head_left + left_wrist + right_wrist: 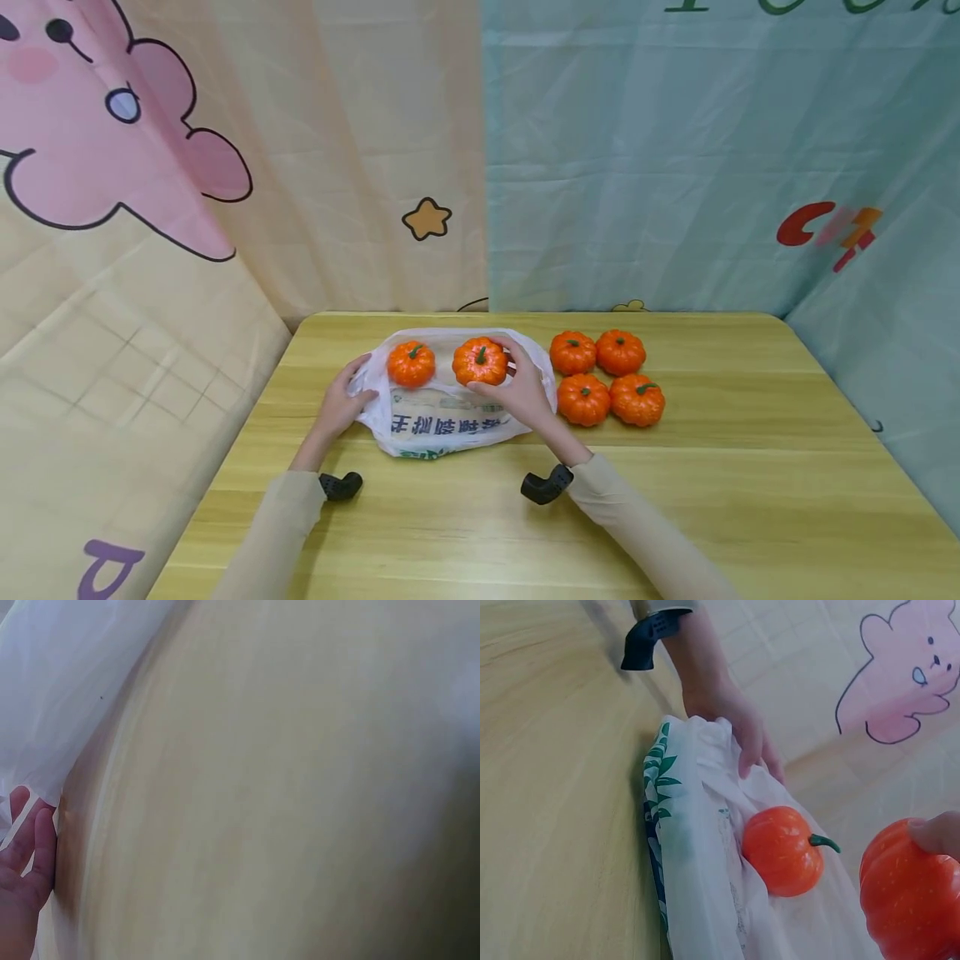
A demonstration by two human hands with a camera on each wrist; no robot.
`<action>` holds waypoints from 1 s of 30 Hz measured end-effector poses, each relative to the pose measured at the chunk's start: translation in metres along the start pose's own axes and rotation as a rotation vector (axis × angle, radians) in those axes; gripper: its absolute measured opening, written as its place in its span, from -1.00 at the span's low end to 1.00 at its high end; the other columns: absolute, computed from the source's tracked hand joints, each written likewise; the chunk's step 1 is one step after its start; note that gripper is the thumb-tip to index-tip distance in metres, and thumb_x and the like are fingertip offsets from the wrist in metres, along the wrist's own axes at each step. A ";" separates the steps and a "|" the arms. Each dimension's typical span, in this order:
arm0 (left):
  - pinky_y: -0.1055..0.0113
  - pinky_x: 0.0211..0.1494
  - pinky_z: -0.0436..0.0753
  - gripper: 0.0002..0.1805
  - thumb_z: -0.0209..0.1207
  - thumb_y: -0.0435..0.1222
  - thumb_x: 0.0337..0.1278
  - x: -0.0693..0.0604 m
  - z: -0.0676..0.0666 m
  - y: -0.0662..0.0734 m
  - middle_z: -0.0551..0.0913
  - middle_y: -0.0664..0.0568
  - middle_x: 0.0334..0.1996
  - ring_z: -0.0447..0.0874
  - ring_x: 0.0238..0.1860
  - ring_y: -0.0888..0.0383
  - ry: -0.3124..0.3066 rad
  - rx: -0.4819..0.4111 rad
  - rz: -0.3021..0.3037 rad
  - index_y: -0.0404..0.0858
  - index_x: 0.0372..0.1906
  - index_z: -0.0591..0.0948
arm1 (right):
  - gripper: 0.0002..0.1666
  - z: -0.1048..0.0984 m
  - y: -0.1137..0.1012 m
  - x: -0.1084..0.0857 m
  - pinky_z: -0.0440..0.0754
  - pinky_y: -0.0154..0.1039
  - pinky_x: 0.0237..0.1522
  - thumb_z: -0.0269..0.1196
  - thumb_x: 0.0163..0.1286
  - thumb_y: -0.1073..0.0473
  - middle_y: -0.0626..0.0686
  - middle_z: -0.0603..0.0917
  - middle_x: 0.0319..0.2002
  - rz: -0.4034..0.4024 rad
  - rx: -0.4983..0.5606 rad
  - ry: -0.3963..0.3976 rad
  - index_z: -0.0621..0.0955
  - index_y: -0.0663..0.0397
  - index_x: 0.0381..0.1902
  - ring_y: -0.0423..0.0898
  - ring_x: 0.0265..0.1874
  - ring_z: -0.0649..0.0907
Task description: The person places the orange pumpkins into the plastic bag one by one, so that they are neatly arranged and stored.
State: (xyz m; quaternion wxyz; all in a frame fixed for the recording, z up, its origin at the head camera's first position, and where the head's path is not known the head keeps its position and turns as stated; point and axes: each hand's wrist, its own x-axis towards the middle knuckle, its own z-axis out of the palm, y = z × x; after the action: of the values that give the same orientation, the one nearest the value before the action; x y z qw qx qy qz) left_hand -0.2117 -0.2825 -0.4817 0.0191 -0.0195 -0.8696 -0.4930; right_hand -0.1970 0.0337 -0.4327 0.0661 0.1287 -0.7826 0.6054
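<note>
A small orange pumpkin [474,363] with a green stem is gripped by my right hand [525,393], thumb and fingers at its sides, over the mouth of a white plastic bag [382,417]. Another orange pumpkin [408,367] lies in the bag's left part; the right wrist view shows that pumpkin [780,855] against the bag's thin folds. At the bag's left edge, my left hand [341,410] holds the plastic between thumb and fingers. Only part of the left hand [26,877] shows in the left wrist view, beside the bag [67,682].
Several more orange pumpkins [584,401] stand close together on the wooden table [750,467], just right of the bag. Printed curtains [352,167] rise behind the table and at both sides. Each wrist carries a black camera mount [546,485].
</note>
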 end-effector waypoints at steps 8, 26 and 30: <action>-0.18 0.47 0.13 -0.29 0.12 -0.41 0.15 0.002 0.001 -0.001 0.17 -0.27 0.45 0.13 0.43 -0.22 0.000 0.004 0.004 -0.18 0.44 0.23 | -0.12 0.016 0.006 0.014 0.52 0.06 0.19 0.49 -0.01 0.24 0.18 0.45 0.23 0.016 0.002 -0.013 0.40 0.11 0.29 0.13 0.14 0.50; -0.19 0.48 0.09 -0.29 0.11 -0.41 0.16 0.001 0.000 0.000 0.16 -0.25 0.46 0.10 0.45 -0.22 0.003 0.012 0.010 -0.18 0.44 0.22 | -0.13 0.039 0.041 0.040 0.47 0.10 0.24 0.52 -0.05 0.14 0.21 0.42 0.22 0.047 -0.088 -0.009 0.44 0.06 0.25 0.14 0.19 0.46; -0.18 0.48 0.09 -0.29 0.12 -0.43 0.16 0.002 0.000 0.001 0.16 -0.26 0.45 0.10 0.45 -0.22 -0.002 0.010 0.015 -0.20 0.44 0.22 | -0.15 0.042 0.044 0.044 0.50 0.09 0.21 0.51 -0.03 0.16 0.23 0.43 0.21 0.044 -0.087 -0.014 0.43 0.10 0.25 0.14 0.17 0.47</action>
State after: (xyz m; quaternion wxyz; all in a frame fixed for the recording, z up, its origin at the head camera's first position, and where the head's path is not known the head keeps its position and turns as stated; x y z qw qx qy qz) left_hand -0.2136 -0.2819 -0.4805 0.0221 -0.0262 -0.8719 -0.4886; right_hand -0.2497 -0.0017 -0.4734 0.0530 0.1128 -0.8113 0.5712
